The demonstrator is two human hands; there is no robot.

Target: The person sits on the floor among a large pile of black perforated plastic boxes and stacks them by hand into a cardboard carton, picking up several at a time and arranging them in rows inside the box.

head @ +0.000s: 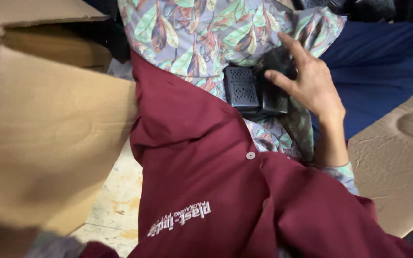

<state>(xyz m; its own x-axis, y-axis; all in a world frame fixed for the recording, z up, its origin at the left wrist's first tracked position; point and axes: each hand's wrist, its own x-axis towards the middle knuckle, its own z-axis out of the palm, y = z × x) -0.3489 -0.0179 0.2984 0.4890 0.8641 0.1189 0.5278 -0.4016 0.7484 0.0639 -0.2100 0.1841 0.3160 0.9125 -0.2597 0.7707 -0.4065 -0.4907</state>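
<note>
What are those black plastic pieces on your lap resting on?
The two black plastic pieces lie on leaf-patterned cloth, just above the edge of a maroon coat. The right hand covers part of the right piece; what lies beneath the cloth is hidden.

coat [201, 157] maroon | cloth [192, 33] grey, leaf-print | boxes [240, 88] black | cardboard [44, 138] tan

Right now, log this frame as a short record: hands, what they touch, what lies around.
right hand: open, fingers resting on dark vented plastic pieces
left hand: not in view
lap: leaf-print cloth under a maroon coat
left side: cardboard box
right side: blue cloth, cardboard sheet
</note>
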